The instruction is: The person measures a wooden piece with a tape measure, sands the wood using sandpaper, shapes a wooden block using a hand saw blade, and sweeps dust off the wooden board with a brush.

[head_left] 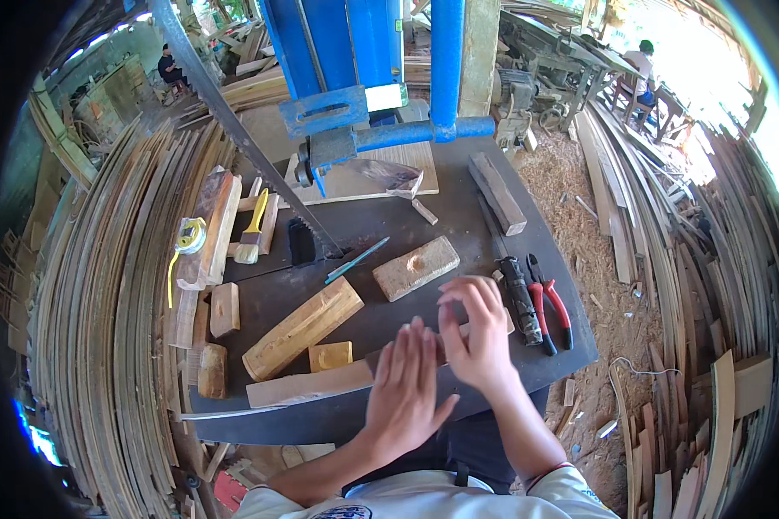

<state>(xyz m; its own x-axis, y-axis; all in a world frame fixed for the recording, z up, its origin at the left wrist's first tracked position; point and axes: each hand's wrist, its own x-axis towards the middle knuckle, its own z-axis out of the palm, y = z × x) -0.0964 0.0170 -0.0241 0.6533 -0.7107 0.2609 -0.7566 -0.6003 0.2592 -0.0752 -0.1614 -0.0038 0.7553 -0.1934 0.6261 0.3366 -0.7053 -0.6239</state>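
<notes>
My left hand [407, 381] lies flat, fingers together, pressing on a long flat wooden strip [307, 387] near the front edge of the dark metal saw table [320, 294]. My right hand [476, 333] rests beside it on the same strip's right end, fingers bent and apart, holding nothing that I can see. A thick light wooden block [303, 327] lies just behind the strip, a small yellowish block [330, 355] between them. A rough pale block [415, 267] sits ahead of my right hand. The band saw blade [234, 130] runs down to the table.
Red-handled pliers [552, 311] and a dark tool [521, 298] lie to the right. A paintbrush [252, 227], a yellow tape measure [189, 235] and a teal pencil [356, 260] lie at the left and middle. Blue saw frame [363, 69] behind. Stacks of wooden strips [112, 294] surround; people sit far off.
</notes>
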